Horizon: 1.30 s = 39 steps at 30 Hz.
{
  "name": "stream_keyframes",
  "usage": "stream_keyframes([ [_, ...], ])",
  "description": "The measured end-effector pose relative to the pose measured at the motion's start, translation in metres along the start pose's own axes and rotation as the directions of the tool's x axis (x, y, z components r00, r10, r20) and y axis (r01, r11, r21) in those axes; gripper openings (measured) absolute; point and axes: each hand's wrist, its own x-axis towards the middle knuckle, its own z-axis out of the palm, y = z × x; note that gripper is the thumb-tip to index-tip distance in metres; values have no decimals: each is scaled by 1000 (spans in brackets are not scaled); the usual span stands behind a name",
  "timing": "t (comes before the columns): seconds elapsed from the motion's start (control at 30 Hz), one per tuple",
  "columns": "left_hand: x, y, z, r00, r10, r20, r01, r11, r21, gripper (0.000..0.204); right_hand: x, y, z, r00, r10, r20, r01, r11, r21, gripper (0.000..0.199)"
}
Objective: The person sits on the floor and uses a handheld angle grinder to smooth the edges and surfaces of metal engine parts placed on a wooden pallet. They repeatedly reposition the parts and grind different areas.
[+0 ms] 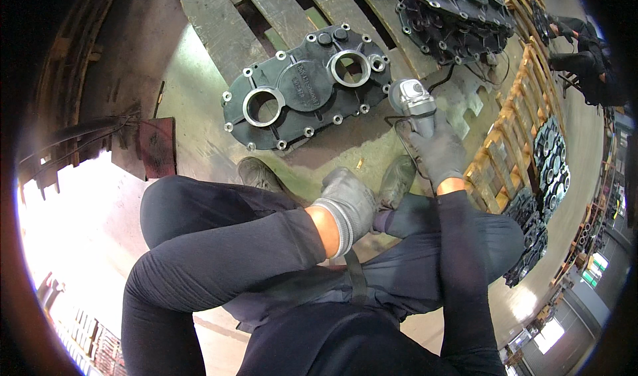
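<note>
My right hand (pixel 440 151), in a grey glove, is closed round the body of an angle grinder (pixel 420 108). Its silver head sits close beside the right end of a dark cast-metal cover (pixel 302 91). This cover has two large round bores with bright machined rims and several small bright bosses along its edge. It lies flat, partly over the slats of a wooden pallet (pixel 222 27). Between my knees, my left hand (pixel 347 200) is curled into a gloved fist above the floor, apart from the cover. Nothing shows in that fist.
More dark castings (pixel 458 17) are stacked on the pallet at the far right. A cable (pixel 444 78) runs near the grinder. Upright wooden pallets (pixel 505 136) and further castings (pixel 550 170) stand to the right. Another person (pixel 585 63) is at the far right. My shoes (pixel 397 180) are just below the cover.
</note>
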Motion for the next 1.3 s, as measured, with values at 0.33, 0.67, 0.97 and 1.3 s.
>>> stream_keyframes([
  [0.33,5,1,-9,996,-37,86,43,997,-61,20,4,-3,12,999,-35,12,36,994,-101,83],
  [0.67,7,0,-1,999,-31,44,33,998,-57,20,3,-1,8,1000,-31,0,30,998,-56,71],
  [0.97,2,2,-11,997,-8,76,8,1000,7,20,1,-4,-10,994,64,93,-64,998,-7,70],
  [1.3,18,6,-13,986,-18,165,15,1000,22,21,60,5,-19,992,-94,-81,94,996,6,72],
])
